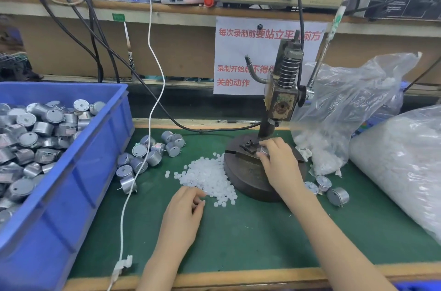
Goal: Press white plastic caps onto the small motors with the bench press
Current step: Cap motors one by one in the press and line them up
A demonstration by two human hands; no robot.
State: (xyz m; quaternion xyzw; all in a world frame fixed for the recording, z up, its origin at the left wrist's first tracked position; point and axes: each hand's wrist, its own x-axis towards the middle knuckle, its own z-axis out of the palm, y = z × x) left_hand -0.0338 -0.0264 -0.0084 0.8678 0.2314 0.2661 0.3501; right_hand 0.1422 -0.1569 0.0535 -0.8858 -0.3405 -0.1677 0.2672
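The bench press (284, 90) stands on a round dark base (245, 176) on the green mat. My right hand (279, 162) grips a small silver motor (264, 150) on the base, beside the black fixture (248, 145) under the ram. A heap of white plastic caps (210, 176) lies left of the base. My left hand (183, 214) rests at the near edge of the heap, fingers curled and pinching a white cap (200, 202). Loose motors (145, 154) lie left of the caps.
A blue bin (78, 147) full of motors fills the left side. A few motors (334, 193) lie right of the base. Clear plastic bags (353, 109) of white parts crowd the right. A white cable (152, 109) and a black cable (191, 127) cross the mat.
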